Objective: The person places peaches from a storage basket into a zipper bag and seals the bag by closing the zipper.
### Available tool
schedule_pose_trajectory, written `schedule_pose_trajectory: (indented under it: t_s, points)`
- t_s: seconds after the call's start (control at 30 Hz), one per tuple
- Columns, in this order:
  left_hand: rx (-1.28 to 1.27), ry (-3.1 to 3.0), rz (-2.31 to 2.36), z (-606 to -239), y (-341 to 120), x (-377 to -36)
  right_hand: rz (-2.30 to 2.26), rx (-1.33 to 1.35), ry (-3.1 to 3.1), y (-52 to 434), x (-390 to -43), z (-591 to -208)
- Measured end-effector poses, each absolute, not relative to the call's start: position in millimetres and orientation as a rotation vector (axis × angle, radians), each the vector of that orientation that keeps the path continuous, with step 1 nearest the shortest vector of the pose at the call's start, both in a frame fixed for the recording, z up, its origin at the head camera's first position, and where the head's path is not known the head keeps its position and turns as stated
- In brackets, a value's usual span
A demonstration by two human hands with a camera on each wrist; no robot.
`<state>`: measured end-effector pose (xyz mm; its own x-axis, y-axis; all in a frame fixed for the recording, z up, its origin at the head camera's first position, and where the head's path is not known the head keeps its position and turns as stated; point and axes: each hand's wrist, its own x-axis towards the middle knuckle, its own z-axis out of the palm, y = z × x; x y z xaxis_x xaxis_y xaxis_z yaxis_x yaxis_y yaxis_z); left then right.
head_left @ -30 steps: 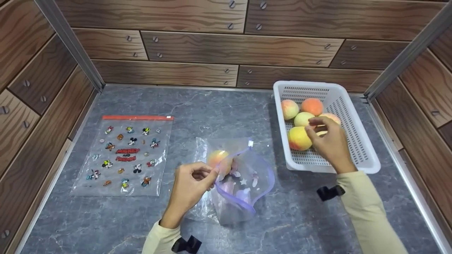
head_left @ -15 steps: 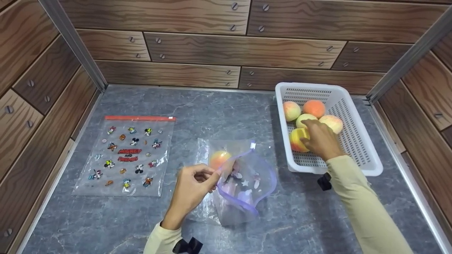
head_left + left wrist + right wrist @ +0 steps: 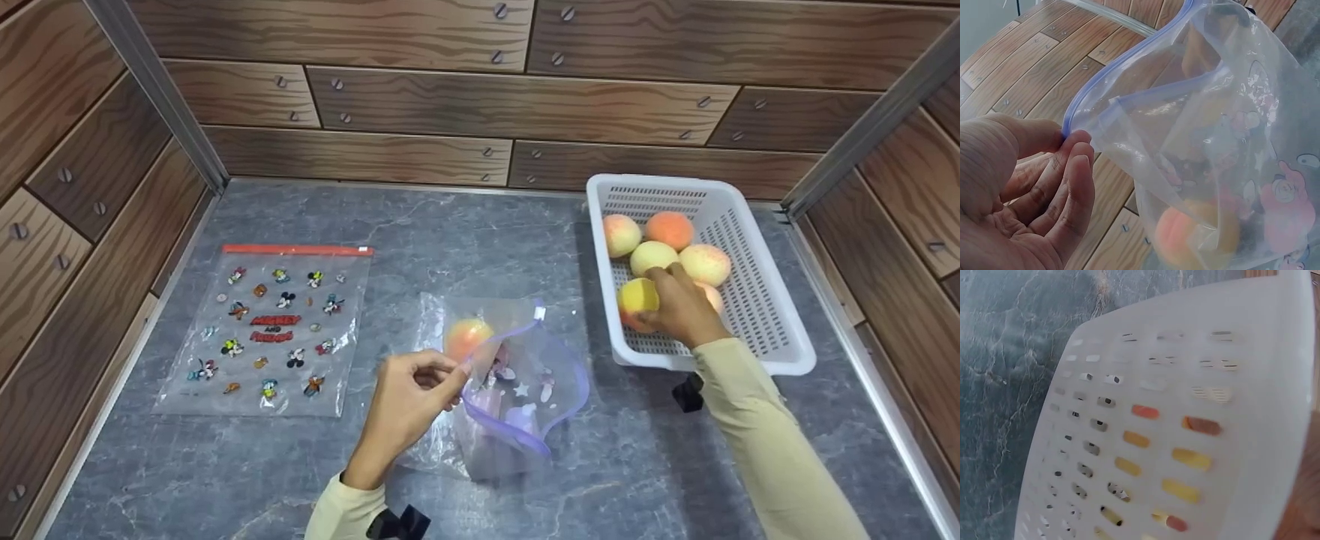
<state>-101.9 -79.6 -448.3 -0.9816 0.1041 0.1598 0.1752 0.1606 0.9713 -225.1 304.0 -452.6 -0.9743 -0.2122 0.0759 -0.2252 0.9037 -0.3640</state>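
Observation:
My left hand (image 3: 414, 397) pinches the purple rim of a clear zip bag (image 3: 525, 382), whose mouth gapes toward the right. Inside that bag lies one peach (image 3: 468, 337), also visible through the plastic in the left wrist view. My right hand (image 3: 684, 306) reaches down into a white slotted basket (image 3: 772, 300) and grips a yellow-red peach (image 3: 636, 301) at the near left, thumb and fingers around it. Several other peaches (image 3: 670, 230) sit beside it in the basket. The right wrist view mostly shows the basket wall (image 3: 1145, 382), with only a sliver of the hand.
A second clear bag (image 3: 270, 330) with a red zip strip and cartoon prints lies flat on the grey marbled table (image 3: 480, 240) at the left. Wood-patterned walls (image 3: 420, 97) enclose the back and both sides.
My right hand has gone down into the basket and now grips the near-left peach. The left hand keeps its pinch on the bag rim in the same place.

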Motion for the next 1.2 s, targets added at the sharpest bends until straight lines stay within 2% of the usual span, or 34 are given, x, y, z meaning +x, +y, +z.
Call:
schedule_pose_trajectory:
  t_s: [0.5,0.87,1.2]
  points:
    - [-0.272,-2.374,-2.004,-447.6,-78.0,-101.3,0.585,0.523,-2.971,317.4,-220.2,-459.5]
    - [-0.270,-2.392,-1.976,-447.7,-77.2,-100.4,0.609,0.437,-2.965,320.1,-215.5,-455.3]
    - [-0.275,-2.363,-1.983,-448.4,-75.3,-100.3,0.738,0.196,-2.868,316.9,-198.1,-425.6]
